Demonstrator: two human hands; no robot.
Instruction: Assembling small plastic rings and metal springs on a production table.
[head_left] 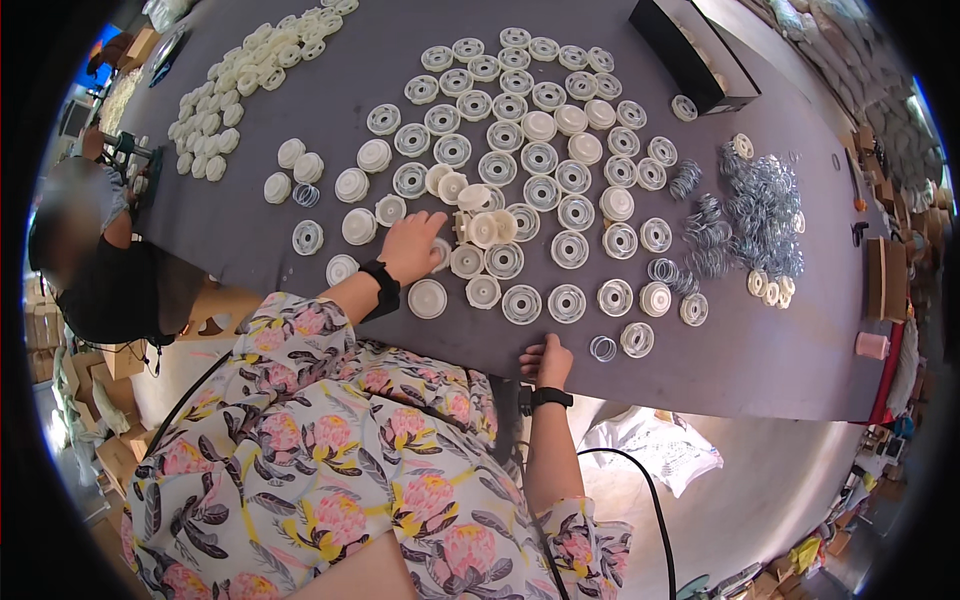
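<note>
My left hand (411,249) is over the table's near side, its fingers stretched out toward a heap of small cream plastic caps (483,230). A round white part (441,254) shows beside its fingers, partly covered, and I cannot tell whether they touch it. Just left of the hand lies another round cream cap (359,226), and below it a flat white disc (427,299). At the table's near edge my right hand (548,361) rests with its fingers loosely bent and apart, with nothing seen in them. Closest to it are a ringed white wheel-like part (566,304) and a loose wire spring (602,348).
Rows of ringed white parts (539,158) cover the middle of the grey table (760,370). Metal springs (760,210) are heaped at right. More cream parts (205,120) lie far left. A black open box (690,50) stands at the back. Another person (100,250) sits at left.
</note>
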